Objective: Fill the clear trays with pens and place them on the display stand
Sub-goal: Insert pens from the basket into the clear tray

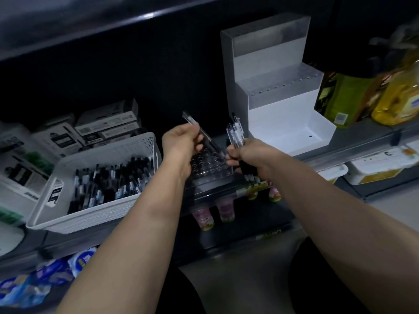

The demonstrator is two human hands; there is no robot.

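Observation:
A clear tray with rows of holes sits on the shelf edge between my two hands. My left hand holds a single clear pen slanted down, its tip over the tray's holes. To the right, my right hand grips a bundle of several pens upright beside the tray. Behind and to the right stands the white stepped display stand, with one clear tray on its middle step. A white basket full of pens lies to the left.
Boxes of pens are stacked behind the basket. Yellow bottles stand right of the stand. Small pink bottles hang below the shelf edge, and blue packets lie at the lower left. A dark shelf runs overhead.

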